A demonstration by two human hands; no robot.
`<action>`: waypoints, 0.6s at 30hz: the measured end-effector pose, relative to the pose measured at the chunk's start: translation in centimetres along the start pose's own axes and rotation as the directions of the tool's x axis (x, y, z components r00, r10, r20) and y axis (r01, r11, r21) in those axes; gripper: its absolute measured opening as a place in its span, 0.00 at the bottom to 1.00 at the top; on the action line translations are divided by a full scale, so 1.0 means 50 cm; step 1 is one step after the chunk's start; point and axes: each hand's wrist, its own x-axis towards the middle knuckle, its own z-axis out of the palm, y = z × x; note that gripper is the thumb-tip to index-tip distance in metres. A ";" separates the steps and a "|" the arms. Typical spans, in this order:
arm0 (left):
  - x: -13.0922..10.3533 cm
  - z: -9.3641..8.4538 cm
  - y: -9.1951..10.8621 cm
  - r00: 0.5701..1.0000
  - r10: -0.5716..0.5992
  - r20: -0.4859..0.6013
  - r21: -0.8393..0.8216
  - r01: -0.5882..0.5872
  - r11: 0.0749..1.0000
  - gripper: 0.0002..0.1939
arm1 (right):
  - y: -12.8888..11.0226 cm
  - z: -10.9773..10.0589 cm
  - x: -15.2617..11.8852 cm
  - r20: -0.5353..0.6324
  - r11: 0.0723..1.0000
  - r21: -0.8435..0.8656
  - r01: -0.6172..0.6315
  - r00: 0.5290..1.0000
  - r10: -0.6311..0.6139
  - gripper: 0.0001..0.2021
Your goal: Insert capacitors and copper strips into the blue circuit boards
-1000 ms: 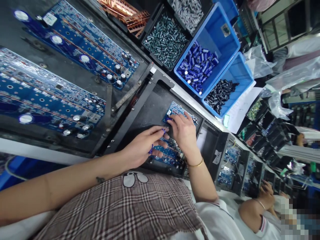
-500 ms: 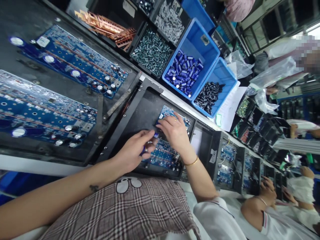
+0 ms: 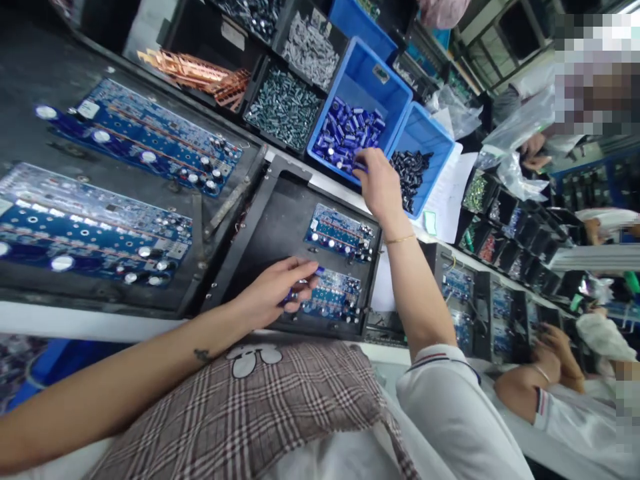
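My left hand (image 3: pixel 275 290) is closed around blue capacitors, one blue capacitor (image 3: pixel 319 271) showing at the thumb and fingertip. It hovers over the left edge of the nearer small circuit board (image 3: pixel 336 293) in a black frame (image 3: pixel 265 233). The farther small circuit board (image 3: pixel 341 230) carries several upright capacitors. Over the near rim of a blue bin (image 3: pixel 375 73), my right hand (image 3: pixel 383 183) pinches what looks like a blue capacitor at its fingertips. Many loose blue capacitors (image 3: pixel 345 127) lie inside that bin.
Right of it, another blue bin (image 3: pixel 430 127) holds black components. Black bins with small green parts (image 3: pixel 285 107) and copper strips (image 3: pixel 200 77) stand left. Two larger circuit boards (image 3: pixel 160 133) lie on the left fixture. Further right, a co-worker's hand (image 3: pixel 553 347) is near more boards.
My right hand has moved from the farther small board up to the blue capacitor bin, uncovering that board. My left hand stays over the nearer board, still holding capacitors. The camera view has shifted slightly.
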 end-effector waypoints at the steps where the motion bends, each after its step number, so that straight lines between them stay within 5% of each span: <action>1: -0.012 0.005 -0.013 0.998 -0.031 0.060 0.066 0.027 0.997 0.13 | -0.025 -0.027 -0.050 -0.024 0.998 0.062 -0.011 1.000 0.013 0.12; 5: -0.061 0.023 -0.082 0.902 -0.287 0.322 0.407 0.142 0.903 0.15 | -0.136 -0.103 -0.296 0.136 0.943 0.333 0.003 0.989 -0.051 0.09; 9: -0.074 0.017 -0.139 0.908 -0.335 0.252 0.413 0.212 0.886 0.14 | -0.206 -0.085 -0.484 0.193 0.931 0.333 -0.147 0.977 0.085 0.12; 12: -0.076 0.004 -0.160 0.910 -0.344 0.230 0.327 0.261 0.908 0.14 | -0.219 -0.045 -0.530 0.157 0.977 0.167 -0.134 0.982 0.108 0.12; 18: -0.094 -0.013 -0.167 0.937 -0.272 0.219 0.217 0.225 0.950 0.14 | -0.216 -0.022 -0.516 0.144 0.988 0.104 -0.111 0.985 0.095 0.10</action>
